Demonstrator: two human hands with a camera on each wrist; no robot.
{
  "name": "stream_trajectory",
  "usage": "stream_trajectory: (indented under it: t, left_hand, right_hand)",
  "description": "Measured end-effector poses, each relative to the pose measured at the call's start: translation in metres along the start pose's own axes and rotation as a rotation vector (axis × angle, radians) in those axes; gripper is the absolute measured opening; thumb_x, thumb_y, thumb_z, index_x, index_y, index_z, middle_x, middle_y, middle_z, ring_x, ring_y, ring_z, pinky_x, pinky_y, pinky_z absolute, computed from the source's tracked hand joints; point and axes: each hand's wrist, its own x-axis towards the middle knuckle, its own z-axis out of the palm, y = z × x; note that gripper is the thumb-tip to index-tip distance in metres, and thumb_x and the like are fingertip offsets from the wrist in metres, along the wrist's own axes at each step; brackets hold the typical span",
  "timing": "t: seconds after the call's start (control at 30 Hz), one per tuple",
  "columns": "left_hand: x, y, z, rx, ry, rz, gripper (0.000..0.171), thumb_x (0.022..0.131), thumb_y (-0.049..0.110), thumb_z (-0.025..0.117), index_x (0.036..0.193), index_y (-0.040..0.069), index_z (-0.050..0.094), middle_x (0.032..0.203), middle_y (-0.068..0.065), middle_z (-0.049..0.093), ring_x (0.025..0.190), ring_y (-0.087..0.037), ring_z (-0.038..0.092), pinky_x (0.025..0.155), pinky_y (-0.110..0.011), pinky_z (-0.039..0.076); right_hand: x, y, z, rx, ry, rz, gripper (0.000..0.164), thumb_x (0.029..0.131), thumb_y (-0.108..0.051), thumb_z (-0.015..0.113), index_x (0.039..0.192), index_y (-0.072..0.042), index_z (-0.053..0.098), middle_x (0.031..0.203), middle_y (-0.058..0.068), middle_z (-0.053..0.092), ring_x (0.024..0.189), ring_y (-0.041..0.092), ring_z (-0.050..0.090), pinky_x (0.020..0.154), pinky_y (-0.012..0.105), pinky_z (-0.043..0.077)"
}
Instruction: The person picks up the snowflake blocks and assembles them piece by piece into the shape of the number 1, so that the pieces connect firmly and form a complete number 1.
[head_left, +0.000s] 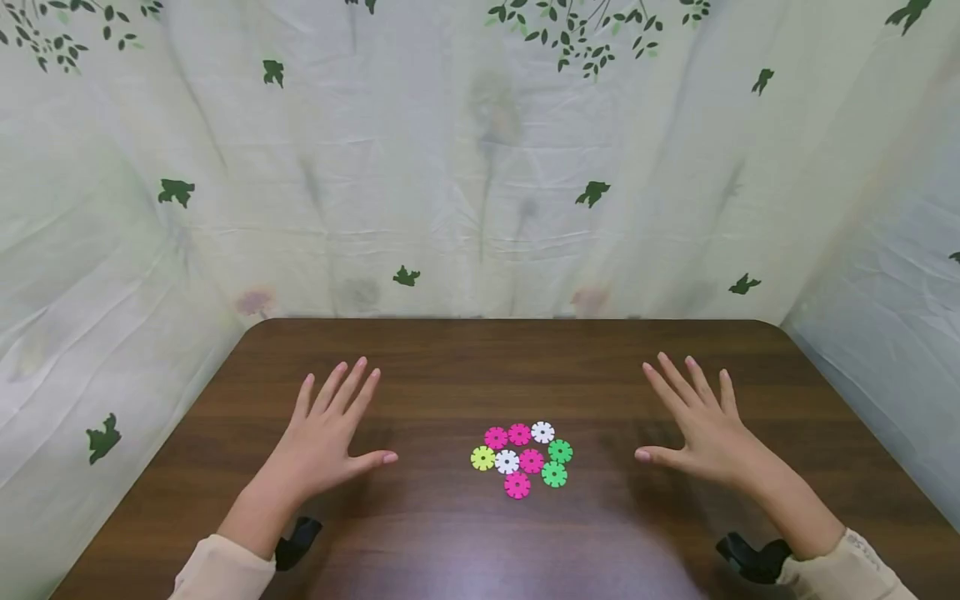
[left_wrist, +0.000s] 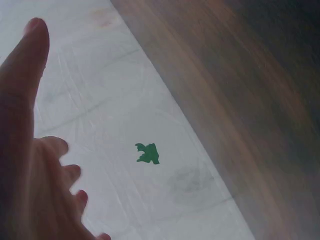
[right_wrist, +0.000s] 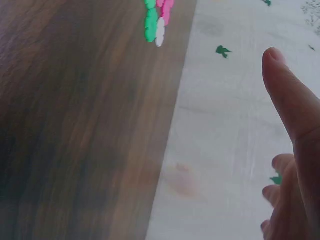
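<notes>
Several flat, notched plastic discs lie in a loose cluster on the brown table. Among them are a yellow disc, a white disc, a pink disc and a green disc. My left hand is held to the left of the cluster, fingers spread and straight, holding nothing. To the right, my right hand mirrors it with spread fingers, also holding nothing. The right wrist view catches the edge of a green disc at its top; the left wrist view has no discs.
The wooden table has rounded far corners. Behind it hangs a pale curtain printed with green birds and leaves, and similar cloth runs along the sides. A black strap sits at the left wrist, another strap at the right.
</notes>
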Motion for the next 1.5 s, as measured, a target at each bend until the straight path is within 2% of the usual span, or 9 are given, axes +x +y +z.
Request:
stream_trajectory:
  t: [0.13, 0.4, 0.53, 0.67, 0.83, 1.0, 1.1, 1.33, 1.5]
  left_hand:
    - [0.002, 0.003, 0.001, -0.038, 0.077, 0.051, 0.099, 0.074, 0.068, 0.051, 0.145, 0.014, 0.010, 0.149, -0.009, 0.007, 0.133, -0.030, 0.008, 0.102, -0.052, 0.005]
    - [0.010, 0.020, 0.014, -0.152, 0.241, 0.132, 0.096, 0.075, 0.067, 0.050, 0.142, 0.004, 0.021, 0.144, -0.012, 0.024, 0.130, -0.031, 0.022, 0.102, -0.048, 0.016]
    - [0.015, 0.031, 0.022, -0.218, 0.290, 0.151, 0.095, 0.076, 0.067, 0.048, 0.142, 0.005, 0.021, 0.142, -0.012, 0.028, 0.128, -0.029, 0.026, 0.102, -0.045, 0.019]
    - [0.021, 0.044, 0.030, -0.299, 0.319, 0.165, 0.095, 0.075, 0.065, 0.052, 0.142, 0.005, 0.023, 0.141, -0.012, 0.031, 0.127, -0.028, 0.029, 0.101, -0.044, 0.023]
    - [0.025, 0.062, 0.040, -0.418, 0.272, 0.164, 0.095, 0.070, 0.052, 0.069, 0.140, 0.004, 0.026, 0.138, -0.013, 0.036, 0.126, -0.027, 0.032, 0.098, -0.043, 0.029]
    - [0.024, 0.078, 0.048, -0.555, 0.113, 0.094, 0.090, 0.068, 0.037, 0.077, 0.138, 0.004, 0.032, 0.136, -0.010, 0.038, 0.125, -0.026, 0.033, 0.098, -0.041, 0.031]
    - [0.023, 0.084, 0.052, -0.586, 0.059, 0.053, 0.085, 0.069, 0.034, 0.076, 0.137, 0.004, 0.035, 0.135, -0.009, 0.041, 0.123, -0.025, 0.035, 0.097, -0.041, 0.032]
    - [0.025, 0.092, 0.066, -0.620, 0.035, 0.025, 0.071, 0.072, 0.030, 0.074, 0.130, 0.001, 0.043, 0.126, -0.011, 0.047, 0.117, -0.027, 0.041, 0.095, -0.040, 0.034]
    - [0.026, 0.097, 0.078, -0.655, 0.015, 0.004, 0.061, 0.075, 0.029, 0.072, 0.124, 0.001, 0.049, 0.119, -0.009, 0.051, 0.111, -0.025, 0.046, 0.091, -0.039, 0.037]
  right_hand:
    - [0.005, -0.002, 0.001, 0.053, 0.039, -0.047, 0.099, 0.073, -0.056, 0.064, 0.145, -0.022, 0.006, 0.150, 0.003, 0.001, 0.134, 0.031, -0.005, 0.098, 0.054, -0.014]
    - [0.019, -0.012, 0.011, 0.175, 0.080, -0.122, 0.096, 0.071, -0.050, 0.069, 0.144, -0.018, 0.016, 0.147, 0.006, 0.018, 0.133, 0.034, 0.009, 0.101, 0.053, -0.003]
    - [0.026, -0.018, 0.020, 0.248, 0.070, -0.161, 0.093, 0.070, -0.045, 0.072, 0.142, -0.011, 0.024, 0.143, 0.011, 0.026, 0.130, 0.036, 0.017, 0.102, 0.053, 0.005]
    - [0.031, -0.023, 0.033, 0.310, 0.059, -0.192, 0.088, 0.070, -0.037, 0.075, 0.137, -0.002, 0.030, 0.138, 0.014, 0.034, 0.126, 0.035, 0.027, 0.100, 0.051, 0.017]
    - [0.033, -0.030, 0.048, 0.377, 0.051, -0.198, 0.077, 0.072, -0.028, 0.075, 0.133, 0.002, 0.036, 0.132, 0.015, 0.042, 0.120, 0.032, 0.038, 0.093, 0.049, 0.032]
    - [0.034, -0.039, 0.061, 0.457, 0.001, -0.157, 0.070, 0.076, -0.029, 0.070, 0.133, -0.003, 0.039, 0.132, 0.009, 0.042, 0.120, 0.026, 0.039, 0.093, 0.044, 0.036]
    - [0.036, -0.042, 0.068, 0.493, -0.006, -0.140, 0.066, 0.076, -0.025, 0.071, 0.132, -0.004, 0.042, 0.131, 0.007, 0.044, 0.120, 0.023, 0.040, 0.093, 0.042, 0.036]
    - [0.037, -0.043, 0.086, 0.545, -0.019, -0.145, 0.055, 0.079, -0.021, 0.069, 0.125, -0.002, 0.048, 0.122, 0.006, 0.050, 0.108, 0.021, 0.049, 0.087, 0.038, 0.041]
    - [0.037, -0.044, 0.096, 0.523, 0.006, -0.149, 0.044, 0.079, -0.020, 0.068, 0.118, -0.003, 0.055, 0.113, 0.005, 0.053, 0.103, 0.020, 0.051, 0.086, 0.038, 0.042]
